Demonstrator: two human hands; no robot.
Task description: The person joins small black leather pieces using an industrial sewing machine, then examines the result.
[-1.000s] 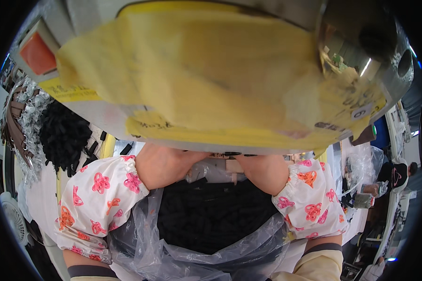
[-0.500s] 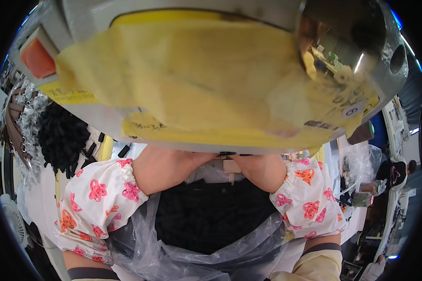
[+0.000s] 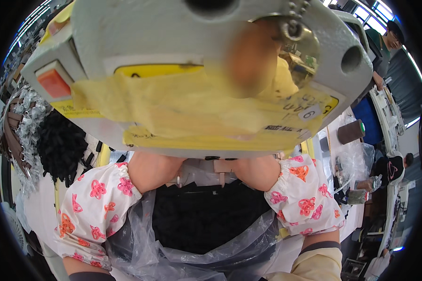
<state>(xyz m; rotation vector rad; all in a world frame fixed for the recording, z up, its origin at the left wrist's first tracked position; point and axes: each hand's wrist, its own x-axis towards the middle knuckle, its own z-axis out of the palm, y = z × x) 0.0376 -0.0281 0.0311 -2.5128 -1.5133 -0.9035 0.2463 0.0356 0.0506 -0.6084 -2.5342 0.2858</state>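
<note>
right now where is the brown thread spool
In the head view, the brown thread spool is at right, just above crumpled clear plastic and right of the grey machine head.

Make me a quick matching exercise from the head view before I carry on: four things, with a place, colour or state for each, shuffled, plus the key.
Column 1
1. Left hand
2. Bag
3. Button
4. Spool

Column 2
A. Brown, off to the right
B. Clear, with black pieces inside
C. Bare, partly hidden by the machine
D. Orange-red, on the machine's left side

Pairs: 1-C, 2-B, 3-D, 4-A
</note>
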